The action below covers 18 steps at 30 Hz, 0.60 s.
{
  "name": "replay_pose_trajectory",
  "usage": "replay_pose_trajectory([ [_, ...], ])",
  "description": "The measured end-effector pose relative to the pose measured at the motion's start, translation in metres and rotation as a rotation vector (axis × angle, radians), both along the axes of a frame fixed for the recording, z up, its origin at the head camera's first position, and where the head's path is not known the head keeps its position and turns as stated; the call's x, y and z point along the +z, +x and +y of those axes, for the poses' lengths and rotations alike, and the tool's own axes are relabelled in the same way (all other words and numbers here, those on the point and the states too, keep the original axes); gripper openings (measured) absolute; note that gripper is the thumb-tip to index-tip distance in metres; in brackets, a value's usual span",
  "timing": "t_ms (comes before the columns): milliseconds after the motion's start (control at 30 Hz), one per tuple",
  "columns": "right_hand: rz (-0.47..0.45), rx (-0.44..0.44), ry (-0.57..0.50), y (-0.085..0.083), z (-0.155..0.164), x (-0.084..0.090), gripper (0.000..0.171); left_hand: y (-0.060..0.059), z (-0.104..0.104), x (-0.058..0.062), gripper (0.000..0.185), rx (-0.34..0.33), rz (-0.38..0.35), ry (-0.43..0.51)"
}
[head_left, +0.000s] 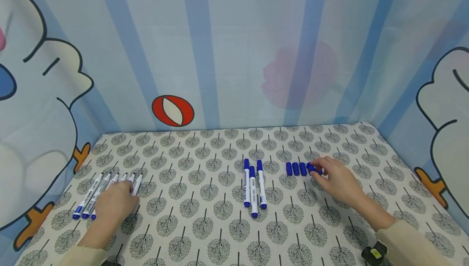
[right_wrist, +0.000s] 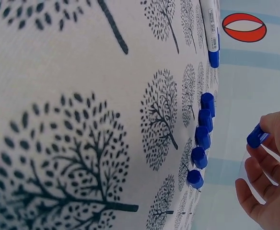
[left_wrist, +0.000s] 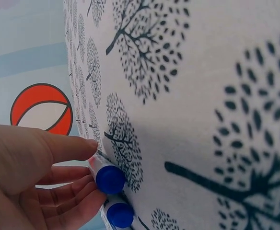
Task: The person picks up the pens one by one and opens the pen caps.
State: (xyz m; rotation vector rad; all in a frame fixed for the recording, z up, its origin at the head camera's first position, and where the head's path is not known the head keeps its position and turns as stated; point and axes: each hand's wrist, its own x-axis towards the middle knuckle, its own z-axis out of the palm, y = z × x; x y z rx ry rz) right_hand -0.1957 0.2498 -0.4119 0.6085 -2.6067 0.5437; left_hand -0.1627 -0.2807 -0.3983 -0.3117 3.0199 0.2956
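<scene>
At the left, my left hand [head_left: 115, 201] lies over a row of white markers [head_left: 89, 194] with blue ends and bare dark tips. Its thumb and fingers pinch the rightmost marker [left_wrist: 112, 179], whose blue end faces the camera in the left wrist view; another marker [left_wrist: 120, 214] lies beside it. On the right side, my right hand [head_left: 340, 180] pinches a small blue marker cap [right_wrist: 256, 137] between thumb and forefinger, raised off the cloth. Next to that hand, several blue caps [right_wrist: 203, 137] stand in a row, apart from one another.
Three capped white-and-blue markers [head_left: 253, 192] lie side by side near the middle. A cloth with a tree print [head_left: 205, 233] covers the table. Behind it hangs a striped curtain [head_left: 234, 54] with a red ball picture [head_left: 173, 111].
</scene>
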Motion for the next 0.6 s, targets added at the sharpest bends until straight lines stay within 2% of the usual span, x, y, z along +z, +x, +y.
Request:
replay_pose_trajectory([
  [167, -0.013, -0.008, 0.002, 0.0011, 0.0003, 0.0003, 0.025, -0.0001, -0.0002, 0.0005, 0.024, -0.007, 0.009, -0.008],
  [600, -0.089, -0.047, -0.018, 0.0004, 0.0017, 0.0050, 0.028, -0.0021, 0.0038, 0.0064, 0.033, -0.021, 0.044, 0.002],
])
